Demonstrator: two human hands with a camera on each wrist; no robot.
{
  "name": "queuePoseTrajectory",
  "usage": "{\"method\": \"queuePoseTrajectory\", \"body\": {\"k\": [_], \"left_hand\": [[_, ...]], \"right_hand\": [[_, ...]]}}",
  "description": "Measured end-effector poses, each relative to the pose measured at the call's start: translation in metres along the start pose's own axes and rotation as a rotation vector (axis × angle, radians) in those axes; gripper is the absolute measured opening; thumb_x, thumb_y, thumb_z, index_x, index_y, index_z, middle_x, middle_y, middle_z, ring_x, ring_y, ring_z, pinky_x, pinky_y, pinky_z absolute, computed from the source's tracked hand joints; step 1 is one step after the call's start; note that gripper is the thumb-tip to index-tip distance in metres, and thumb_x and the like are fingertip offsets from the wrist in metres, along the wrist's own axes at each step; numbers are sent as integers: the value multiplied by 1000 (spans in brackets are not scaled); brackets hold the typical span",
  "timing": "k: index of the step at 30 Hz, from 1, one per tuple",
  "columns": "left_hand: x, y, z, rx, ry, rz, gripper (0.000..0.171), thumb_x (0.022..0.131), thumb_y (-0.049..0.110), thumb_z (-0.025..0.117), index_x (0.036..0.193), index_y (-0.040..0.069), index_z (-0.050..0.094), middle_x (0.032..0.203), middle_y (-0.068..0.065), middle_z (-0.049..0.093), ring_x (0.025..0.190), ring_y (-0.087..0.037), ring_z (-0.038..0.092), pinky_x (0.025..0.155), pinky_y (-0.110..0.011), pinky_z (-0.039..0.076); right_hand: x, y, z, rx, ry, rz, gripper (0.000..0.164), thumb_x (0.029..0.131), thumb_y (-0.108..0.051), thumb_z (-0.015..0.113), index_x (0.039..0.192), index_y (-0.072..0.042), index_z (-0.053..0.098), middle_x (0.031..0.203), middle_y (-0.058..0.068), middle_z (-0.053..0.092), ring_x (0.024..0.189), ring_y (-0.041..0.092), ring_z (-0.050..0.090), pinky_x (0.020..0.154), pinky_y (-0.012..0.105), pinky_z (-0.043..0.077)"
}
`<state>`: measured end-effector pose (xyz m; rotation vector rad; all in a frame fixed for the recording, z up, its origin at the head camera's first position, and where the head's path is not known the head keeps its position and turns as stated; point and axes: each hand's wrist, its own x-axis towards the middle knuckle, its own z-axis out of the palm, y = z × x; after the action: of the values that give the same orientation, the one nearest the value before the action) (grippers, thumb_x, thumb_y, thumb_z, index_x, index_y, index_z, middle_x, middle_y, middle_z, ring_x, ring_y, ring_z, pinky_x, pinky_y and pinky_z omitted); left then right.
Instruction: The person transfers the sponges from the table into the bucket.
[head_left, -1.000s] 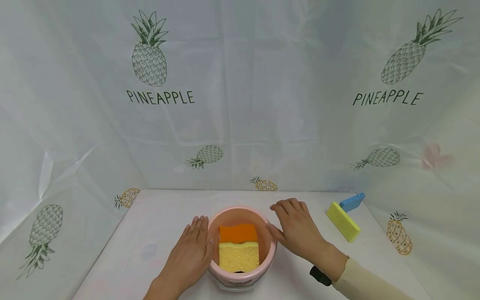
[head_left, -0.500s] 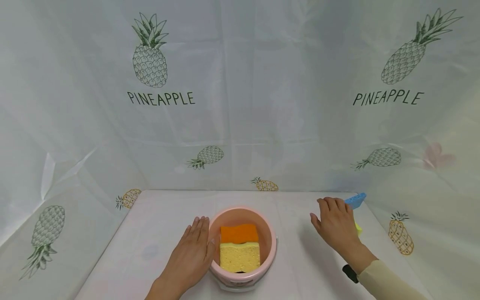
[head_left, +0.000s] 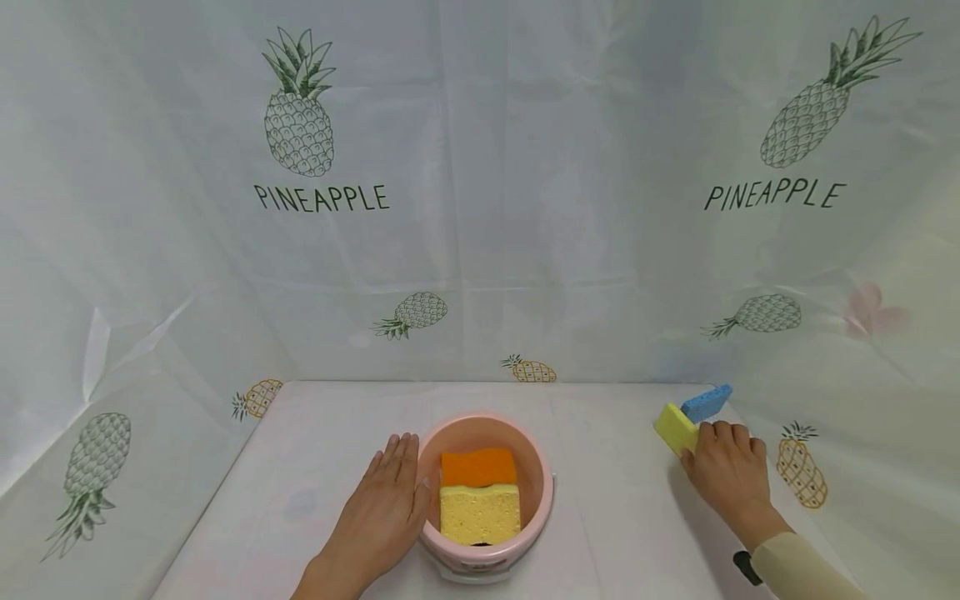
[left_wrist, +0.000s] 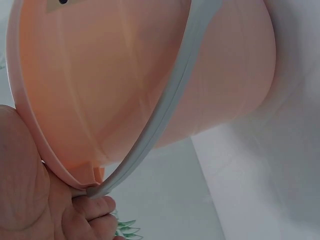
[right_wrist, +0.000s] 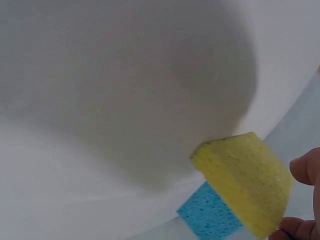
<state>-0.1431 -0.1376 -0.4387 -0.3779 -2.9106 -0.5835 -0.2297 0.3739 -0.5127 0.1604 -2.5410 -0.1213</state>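
Observation:
In the head view, a pink bucket point(head_left: 528, 533) stands on the table, with an orange sponge point(head_left: 480, 467) and a yellow sponge point(head_left: 480, 512) inside. My left hand point(head_left: 378, 517) lies flat along the bucket's left side, fingers extended and thumb at the rim. On the right, my right hand point(head_left: 727, 475) is at another yellow sponge point(head_left: 677, 429), which stands on its edge. Thumb and fingers come to either side of it, and the hand hides its near end. Just behind is a blue sponge point(head_left: 707, 403), also seen beyond the yellow one in the right wrist view.
A grey bucket handle point(left_wrist: 165, 107) hangs down along the bucket's outside. White table surface point(head_left: 600, 500) stretches between the bucket and my right hand. A pineapple-printed sheet point(head_left: 480, 250) hangs behind and beside the table.
My right hand has moved right, from beside the bucket's rim to the standing yellow sponge, and come down on it. The left hand and the bucket have stayed put.

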Motion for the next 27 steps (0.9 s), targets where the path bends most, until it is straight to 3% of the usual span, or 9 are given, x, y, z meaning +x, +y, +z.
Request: {"method": "queuePoseTrajectory", "body": {"k": [11,18,27], "left_hand": [[0,0,1,7,-8,-4,60,113,31,44,159,-7,38,168,-21,36,160,-39,27,129,-58,25],[0,0,0,8,-5,1,61,113,31,44,159,-7,38,168,-22,36,160,-39,27,129,-59,26],[-1,1,-1,2,-4,-1,61,113,31,44,159,-8,37,168,-22,35,160,-39,27,129,-59,26]], "right_hand": [[-10,0,8,35,-13,1,45,81,-26,82,101,7,59,98,26,62,94,48,56,70,62,46],[-9,-4,6,53,45,-33,42,86,-32,75,101,5,62,103,26,66,100,48,58,72,61,46],[-14,-9,5,56,-230,45,76,88,-54,76,123,11,60,118,31,62,109,51,54,82,65,44]]}}
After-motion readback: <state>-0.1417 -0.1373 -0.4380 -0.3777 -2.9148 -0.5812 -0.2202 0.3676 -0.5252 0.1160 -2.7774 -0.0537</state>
